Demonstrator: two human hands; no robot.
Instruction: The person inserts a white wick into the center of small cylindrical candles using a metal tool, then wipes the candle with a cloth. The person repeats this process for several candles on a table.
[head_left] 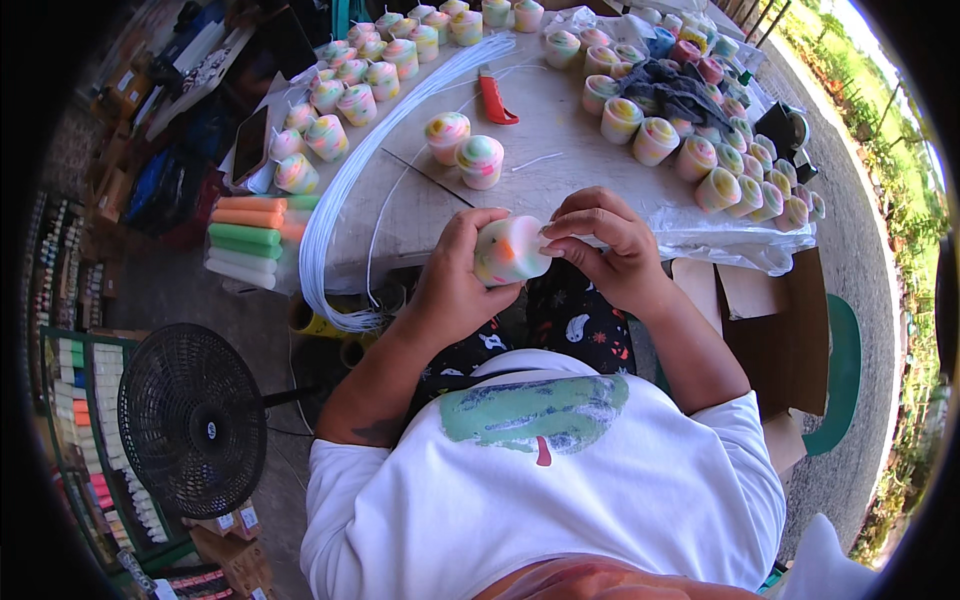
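Observation:
My left hand (pixel 462 262) is wrapped round a pastel swirled candle (pixel 508 250), tipped on its side above my lap. At the candle's right-hand end, my right hand (pixel 603 243) pinches with thumb and fingertips; whatever lies between them is too small to make out. Just beyond, two similar candles (pixel 480 160) stand on the table (pixel 580 185). A short white piece of wick (pixel 537 161) lies to their right, and a thin dark rod (pixel 425 177) lies to their left. Further back is a red-handled cutter (pixel 494 98).
A long bundle of white wicks (pixel 335 215) curves over the table's left side. Wicked candles (pixel 357 103) crowd the far left; more candles (pixel 655 140) and a dark cloth (pixel 680 92) fill the right. Coloured sticks (pixel 246 237), a black fan (pixel 190 420) and a cardboard box (pixel 785 325) flank me.

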